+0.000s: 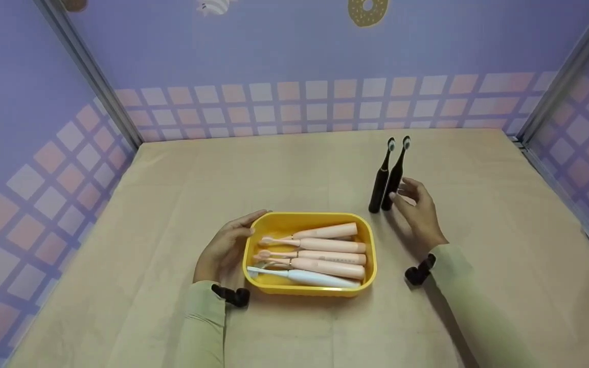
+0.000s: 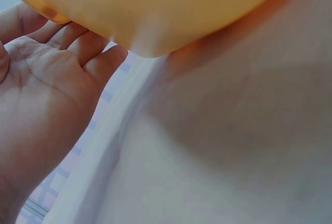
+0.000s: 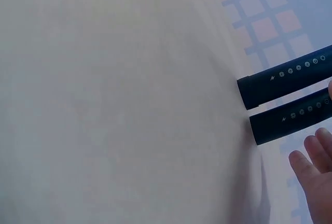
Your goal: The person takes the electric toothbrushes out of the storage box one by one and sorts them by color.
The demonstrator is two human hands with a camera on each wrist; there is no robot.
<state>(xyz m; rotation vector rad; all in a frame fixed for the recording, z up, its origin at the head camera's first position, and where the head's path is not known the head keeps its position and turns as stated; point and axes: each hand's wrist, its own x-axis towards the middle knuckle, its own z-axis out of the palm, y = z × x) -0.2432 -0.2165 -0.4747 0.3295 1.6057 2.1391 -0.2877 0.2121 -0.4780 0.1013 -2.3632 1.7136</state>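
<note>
My left hand [image 1: 225, 243] holds the left end of a yellow plastic box [image 1: 311, 291], thumb at the rim and fingers along the outer wall. Inside lie several pink electric toothbrushes [image 1: 327, 266] and a white one [image 1: 320, 279] near the front wall. Beyond the box's right back corner, two black electric toothbrushes stand upright side by side, heads up: a left one [image 1: 379, 189] and a right one [image 1: 393, 186]. My right hand [image 1: 420, 212] pinches the right one's handle between thumb and index finger. The other fingers [image 3: 303, 167] stand apart from it.
A pale cloth covers the table [image 1: 212, 174]. Purple patterned panels [image 1: 294, 56] rise at the back and both sides, joined by metal posts [image 1: 90, 71] at the corners. Small black wrist cameras [image 1: 420, 271] sit on both cuffs.
</note>
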